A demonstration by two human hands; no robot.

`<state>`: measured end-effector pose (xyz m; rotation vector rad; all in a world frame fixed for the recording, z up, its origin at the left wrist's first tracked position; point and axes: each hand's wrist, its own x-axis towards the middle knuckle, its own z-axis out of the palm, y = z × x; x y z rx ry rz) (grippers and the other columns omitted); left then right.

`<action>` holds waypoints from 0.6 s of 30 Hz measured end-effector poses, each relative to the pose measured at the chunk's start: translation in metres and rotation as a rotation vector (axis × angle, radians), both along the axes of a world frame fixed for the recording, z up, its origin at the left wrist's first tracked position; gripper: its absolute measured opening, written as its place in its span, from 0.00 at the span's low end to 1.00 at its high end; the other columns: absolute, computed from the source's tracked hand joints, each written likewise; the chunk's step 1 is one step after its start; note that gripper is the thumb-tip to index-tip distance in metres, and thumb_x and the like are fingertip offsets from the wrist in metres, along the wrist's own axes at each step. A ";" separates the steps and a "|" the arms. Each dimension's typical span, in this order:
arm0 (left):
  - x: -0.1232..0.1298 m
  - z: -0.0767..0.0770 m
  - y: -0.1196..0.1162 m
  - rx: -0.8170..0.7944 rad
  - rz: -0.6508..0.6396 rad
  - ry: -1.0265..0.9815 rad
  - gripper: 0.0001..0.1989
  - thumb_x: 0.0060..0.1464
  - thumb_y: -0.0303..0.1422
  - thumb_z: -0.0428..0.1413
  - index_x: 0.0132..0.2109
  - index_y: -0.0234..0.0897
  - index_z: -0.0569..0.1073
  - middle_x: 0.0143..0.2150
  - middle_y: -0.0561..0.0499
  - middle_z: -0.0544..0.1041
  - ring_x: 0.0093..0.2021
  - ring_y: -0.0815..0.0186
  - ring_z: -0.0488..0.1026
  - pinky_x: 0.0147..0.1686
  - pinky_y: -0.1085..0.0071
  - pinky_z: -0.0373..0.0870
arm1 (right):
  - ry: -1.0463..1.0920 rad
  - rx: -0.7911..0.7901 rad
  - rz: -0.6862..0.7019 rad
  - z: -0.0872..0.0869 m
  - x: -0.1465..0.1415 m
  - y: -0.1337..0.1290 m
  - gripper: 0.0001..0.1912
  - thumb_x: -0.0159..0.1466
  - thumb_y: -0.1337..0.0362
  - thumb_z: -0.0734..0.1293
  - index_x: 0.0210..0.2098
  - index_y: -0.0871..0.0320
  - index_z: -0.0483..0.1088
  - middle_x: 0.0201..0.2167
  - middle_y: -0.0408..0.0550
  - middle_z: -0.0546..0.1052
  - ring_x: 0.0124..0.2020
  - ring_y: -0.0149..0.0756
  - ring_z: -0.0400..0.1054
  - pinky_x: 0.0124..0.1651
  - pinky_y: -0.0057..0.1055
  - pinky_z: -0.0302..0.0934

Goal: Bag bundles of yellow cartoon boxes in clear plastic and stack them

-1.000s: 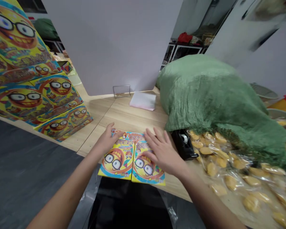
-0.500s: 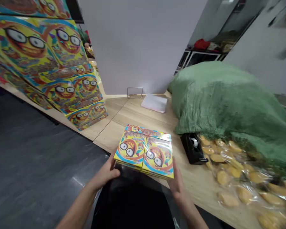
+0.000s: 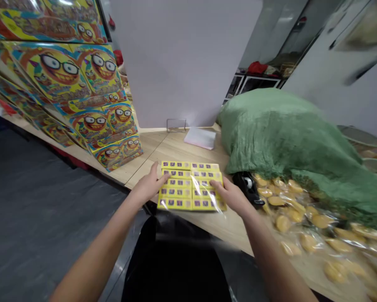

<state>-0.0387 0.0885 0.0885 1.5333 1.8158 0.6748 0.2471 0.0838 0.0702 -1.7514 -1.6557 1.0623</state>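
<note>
A block of small yellow boxes [image 3: 191,186], in two columns of several rows, sits between my hands at the table's front edge. Their narrow printed sides face me, and shiny clear film shows over the front. My left hand [image 3: 149,184] grips the left end, its thumb on top of the boxes. On the right end my right hand [image 3: 230,193] has its fingers on the top and side. Just right of that hand lies a black tape dispenser [image 3: 248,188] with a roll in it.
Stacked packs of cartoon-face boxes [image 3: 94,121] rise on the left. A large green sack [image 3: 289,134] lies on the right, with many wrapped yellow pieces [image 3: 301,222] before it. White sheets [image 3: 200,138] and a wire stand [image 3: 176,125] are by the upright panel [image 3: 182,63].
The block of boxes has been tipped, so its narrow sides show in place of the cartoon faces. Both hands have moved up and now hold its ends.
</note>
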 end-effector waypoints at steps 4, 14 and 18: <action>0.004 -0.013 0.028 -0.019 -0.032 -0.033 0.38 0.49 0.48 0.57 0.63 0.35 0.59 0.48 0.38 0.77 0.47 0.49 0.75 0.44 0.61 0.68 | 0.378 0.002 0.097 -0.022 0.000 0.014 0.23 0.62 0.51 0.62 0.53 0.55 0.67 0.53 0.50 0.72 0.54 0.44 0.67 0.56 0.44 0.61; 0.018 -0.067 -0.038 0.164 0.073 -0.737 0.44 0.51 0.40 0.58 0.67 0.39 0.43 0.66 0.38 0.56 0.62 0.55 0.61 0.57 0.60 0.62 | 0.585 0.287 -0.129 -0.099 -0.024 -0.038 0.47 0.58 0.56 0.69 0.67 0.47 0.36 0.69 0.49 0.44 0.67 0.42 0.45 0.66 0.46 0.46; 0.021 -0.082 -0.034 0.255 -0.022 -0.690 0.42 0.48 0.39 0.60 0.65 0.41 0.49 0.67 0.40 0.55 0.63 0.55 0.59 0.59 0.60 0.61 | 0.518 0.332 -0.206 -0.128 -0.033 -0.035 0.35 0.60 0.53 0.66 0.62 0.53 0.52 0.61 0.54 0.62 0.60 0.45 0.58 0.61 0.47 0.54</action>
